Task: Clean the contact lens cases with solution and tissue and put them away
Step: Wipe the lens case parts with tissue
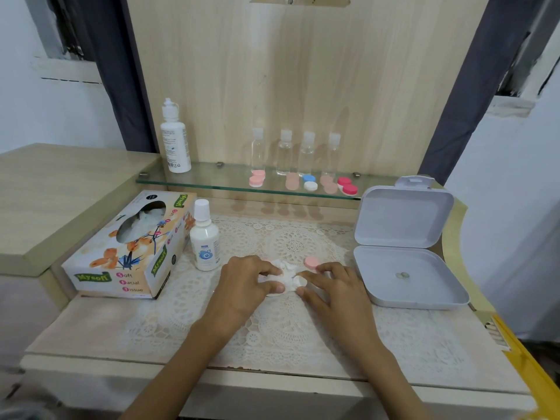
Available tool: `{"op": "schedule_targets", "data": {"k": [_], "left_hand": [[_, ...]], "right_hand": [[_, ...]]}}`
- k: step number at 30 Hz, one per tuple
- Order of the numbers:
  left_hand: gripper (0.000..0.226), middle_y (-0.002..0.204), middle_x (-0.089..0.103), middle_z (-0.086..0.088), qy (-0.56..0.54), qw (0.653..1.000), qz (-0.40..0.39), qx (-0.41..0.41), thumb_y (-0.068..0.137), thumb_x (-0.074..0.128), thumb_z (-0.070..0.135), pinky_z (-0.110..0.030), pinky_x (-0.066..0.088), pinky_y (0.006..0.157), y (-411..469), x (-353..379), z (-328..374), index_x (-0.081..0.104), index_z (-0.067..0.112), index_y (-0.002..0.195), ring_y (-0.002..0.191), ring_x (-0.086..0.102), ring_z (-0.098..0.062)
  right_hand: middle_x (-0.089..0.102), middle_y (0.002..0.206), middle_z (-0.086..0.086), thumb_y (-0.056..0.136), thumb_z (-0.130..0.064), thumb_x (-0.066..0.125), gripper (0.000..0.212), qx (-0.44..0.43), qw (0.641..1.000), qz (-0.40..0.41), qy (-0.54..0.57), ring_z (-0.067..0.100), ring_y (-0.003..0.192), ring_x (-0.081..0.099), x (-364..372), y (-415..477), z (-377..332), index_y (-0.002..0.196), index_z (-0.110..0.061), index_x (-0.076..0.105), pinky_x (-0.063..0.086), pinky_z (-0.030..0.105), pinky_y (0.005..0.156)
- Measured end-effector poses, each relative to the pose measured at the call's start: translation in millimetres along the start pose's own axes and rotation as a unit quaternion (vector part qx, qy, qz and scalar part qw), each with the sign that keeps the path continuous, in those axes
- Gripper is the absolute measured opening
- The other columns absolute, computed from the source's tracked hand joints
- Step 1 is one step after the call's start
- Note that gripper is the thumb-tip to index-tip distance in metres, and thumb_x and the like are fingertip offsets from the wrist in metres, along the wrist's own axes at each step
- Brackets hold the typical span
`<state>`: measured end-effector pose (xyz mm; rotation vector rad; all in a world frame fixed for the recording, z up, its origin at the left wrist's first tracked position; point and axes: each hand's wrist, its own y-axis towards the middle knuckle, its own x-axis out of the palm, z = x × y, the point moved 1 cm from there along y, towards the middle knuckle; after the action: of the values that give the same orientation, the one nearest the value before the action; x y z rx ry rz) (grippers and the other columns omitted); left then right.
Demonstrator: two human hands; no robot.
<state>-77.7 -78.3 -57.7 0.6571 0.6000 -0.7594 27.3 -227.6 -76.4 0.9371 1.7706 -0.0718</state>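
Taking the open grey storage box as my reference. Just left of its base a crumpled white tissue is being pinched by the left hand. The right hand is pinching a small white round case piece against it. A pink cap is lying flat between tissue and box. Further left a white solution bottle is standing upright, capped. Behind and left of the box, lens cases are sitting in a row: pink case, peach case, blue-and-white case, red case nearest the box.
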Motion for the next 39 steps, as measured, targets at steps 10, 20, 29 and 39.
{"op": "schedule_targets", "data": {"k": [10,20,29,39], "left_hand": [[0.018,0.089,0.072,0.006,0.063,0.996,0.058,0.015,0.077,0.074,0.028,-0.021,0.046,0.074,-14,-3,3,0.075,0.02,0.093,0.08,0.063,-0.008],[0.009,0.083,0.07,0.009,-0.144,0.984,0.002,-0.103,0.086,0.066,0.017,-0.012,0.047,0.073,-14,-9,0,0.073,0.02,0.089,0.084,0.065,-0.008],[0.02,0.089,0.073,-0.004,-0.395,0.886,-0.101,-0.223,0.083,0.066,0.004,-0.013,0.049,0.058,-13,-14,5,0.065,0.007,0.102,0.073,0.068,-0.004],[0.015,0.076,0.073,-0.002,-0.326,0.925,0.054,-0.185,0.069,0.08,0.017,-0.015,0.05,0.065,-17,-1,0,0.073,0.013,0.081,0.073,0.068,-0.011]], "right_hand": [[0.053,0.127,-0.006,0.09,-0.043,0.058,0.028,0.004,1.0,0.004,-0.001,0.014,0.117,0.043,0,0,0,0.116,-0.038,0.065,0.033,0.027,0.095],[0.058,0.115,-0.015,0.086,-0.046,0.056,0.032,-0.003,0.995,0.013,0.095,0.008,0.108,0.05,-2,1,-2,0.113,-0.035,0.067,0.039,0.038,0.098],[0.06,0.111,-0.021,0.082,-0.06,0.041,0.045,-0.024,0.993,0.001,0.119,0.004,0.105,0.052,-1,2,-1,0.112,-0.038,0.066,0.037,0.042,0.098],[0.061,0.11,-0.015,0.08,-0.057,0.044,0.046,-0.009,0.992,-0.006,0.124,0.007,0.104,0.053,-1,2,0,0.11,-0.032,0.069,0.039,0.042,0.096]]}}
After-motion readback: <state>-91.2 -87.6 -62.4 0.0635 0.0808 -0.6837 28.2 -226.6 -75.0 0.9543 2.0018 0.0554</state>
